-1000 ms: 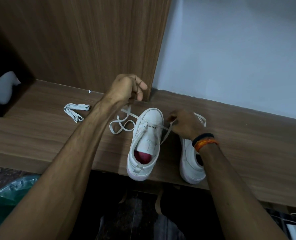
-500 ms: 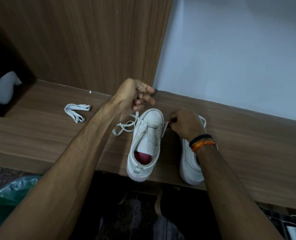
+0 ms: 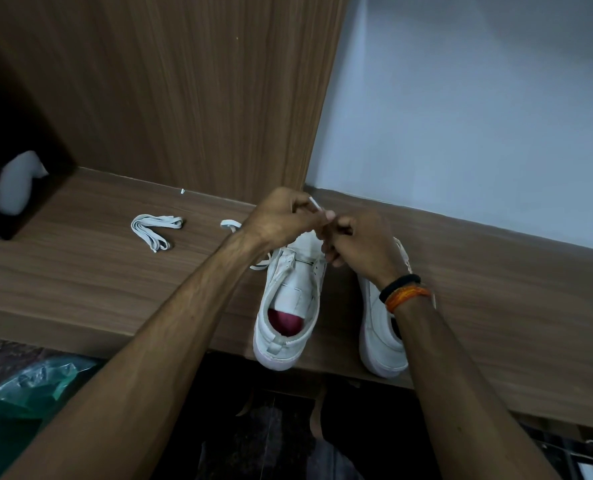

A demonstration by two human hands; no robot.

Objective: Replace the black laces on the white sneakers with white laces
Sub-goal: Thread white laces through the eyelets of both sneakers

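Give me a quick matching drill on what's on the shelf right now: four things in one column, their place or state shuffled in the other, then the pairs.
Things:
1. folded spare lace
2. sneaker with red insole
3. second sneaker
4. lace tip

Places or states:
A. partly hidden under the right wrist
B. sticking up from the left hand
C. lying alone, left of both shoes
D. below the two hands, heel over the shelf edge

Pairs: 1-C, 2-D, 3-A, 4-B

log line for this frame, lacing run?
phase: lacing left sneaker | left hand: pinching white lace tip | right hand: gripping lace | spare lace: on shelf
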